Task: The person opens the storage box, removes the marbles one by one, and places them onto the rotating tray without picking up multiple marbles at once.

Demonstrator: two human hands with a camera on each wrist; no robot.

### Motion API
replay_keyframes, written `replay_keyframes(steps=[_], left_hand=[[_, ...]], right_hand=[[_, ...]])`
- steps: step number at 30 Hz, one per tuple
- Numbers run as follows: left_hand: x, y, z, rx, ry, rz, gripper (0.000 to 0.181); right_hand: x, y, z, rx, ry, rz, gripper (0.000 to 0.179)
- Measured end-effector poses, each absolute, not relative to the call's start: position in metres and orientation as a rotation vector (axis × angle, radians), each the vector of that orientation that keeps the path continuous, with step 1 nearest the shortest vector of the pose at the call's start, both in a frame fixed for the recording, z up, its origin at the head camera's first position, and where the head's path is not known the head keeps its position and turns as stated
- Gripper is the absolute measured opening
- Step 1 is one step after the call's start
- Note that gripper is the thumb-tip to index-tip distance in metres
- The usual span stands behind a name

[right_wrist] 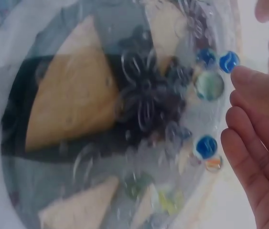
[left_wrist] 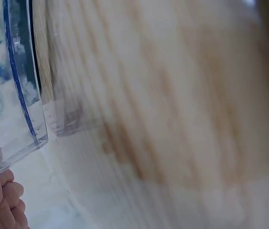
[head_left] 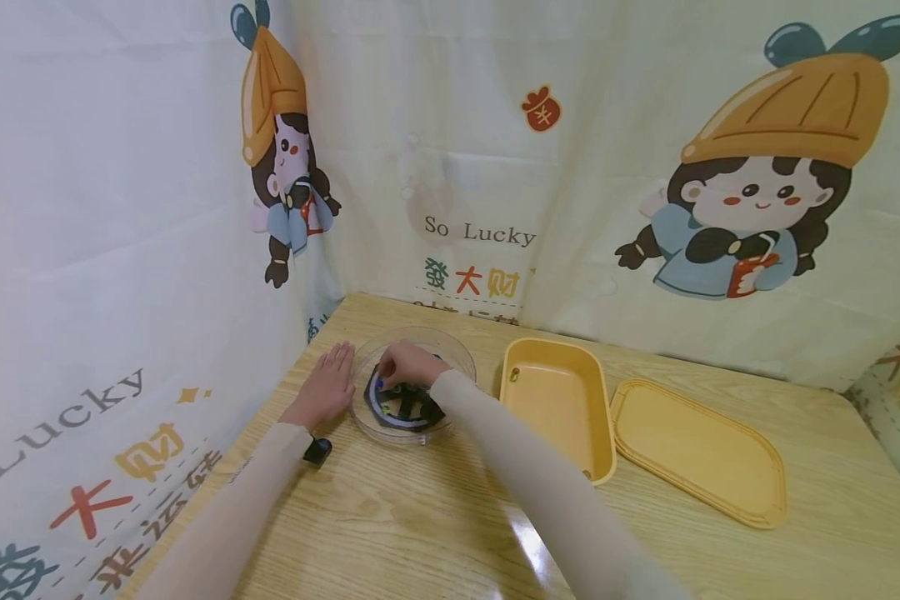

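Note:
A round clear dish (head_left: pixel 459 354) with flower-shaped relief stands on the table's left side. A dark wheel-like shape with a grey ring (head_left: pixel 375 404) shows in or under it; which, I cannot tell. My right hand (head_left: pixel 412 364) is over the dish, and its thumb and fingertips pinch a blue marble (right_wrist: pixel 229 62). Close by in the right wrist view are a greenish clear marble (right_wrist: pixel 209 86), another blue marble (right_wrist: pixel 206 146) and an orange-streaked one (right_wrist: pixel 214 163). My left hand (head_left: pixel 328 385) lies with extended fingers along the dish's left side; its fingers (left_wrist: pixel 5 200) appear beside the clear wall.
Right of the dish stands a yellow rectangular tub (head_left: pixel 558 400) with a small greenish marble (head_left: pixel 514 375) near its far left corner. A flat yellow lid (head_left: pixel 701 450) lies farther right on the wooden table (head_left: pixel 390 517). A printed curtain (head_left: pixel 592 250) hangs behind and at the left.

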State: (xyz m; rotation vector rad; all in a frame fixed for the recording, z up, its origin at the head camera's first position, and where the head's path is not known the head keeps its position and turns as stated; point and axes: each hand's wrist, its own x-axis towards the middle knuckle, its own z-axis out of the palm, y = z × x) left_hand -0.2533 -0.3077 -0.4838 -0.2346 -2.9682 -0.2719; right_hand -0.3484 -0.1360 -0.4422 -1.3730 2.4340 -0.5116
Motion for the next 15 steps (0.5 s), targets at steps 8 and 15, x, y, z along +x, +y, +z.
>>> replay_keyframes(steps=[8, 15], left_hand=[[-0.251, -0.307, -0.483, -0.273, -2.928, -0.327, 0.059], [-0.252, -0.303, -0.481, -0.213, -2.984, -0.225, 0.057]], right_hand=[[-0.344, -0.116, -0.423, -1.389, 2.436, -0.593, 0.019], [-0.332, -0.086, -0.398, -1.479, 2.486, -0.577, 0.019]])
